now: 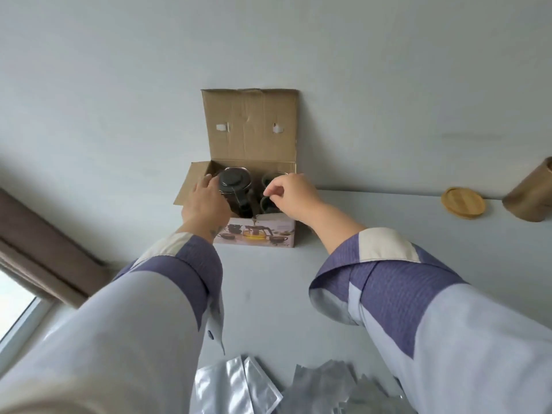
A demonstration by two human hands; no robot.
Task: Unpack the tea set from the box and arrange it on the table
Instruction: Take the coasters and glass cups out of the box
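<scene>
An open cardboard box (pixel 250 135) stands at the far side of the white table (pixel 263 282), its lid flap up against the wall and a printed tea-set picture on its front. Inside on the left sits a glass teapot (pixel 234 186) with a black lid and black handle. My left hand (pixel 203 198) curls round the teapot's left side. Two dark cups (pixel 267 201) show in the right part of the box. My right hand (pixel 288 192) hovers over them with fingers curled, thumb and forefinger close together; whether it touches a cup is unclear.
A round wooden lid (pixel 463 202) lies at the far right of the table beside a brown cylinder container (pixel 530 195). Several silver foil sachets (pixel 268 386) lie at the near edge. A brown curtain (pixel 38 243) and window are at the left.
</scene>
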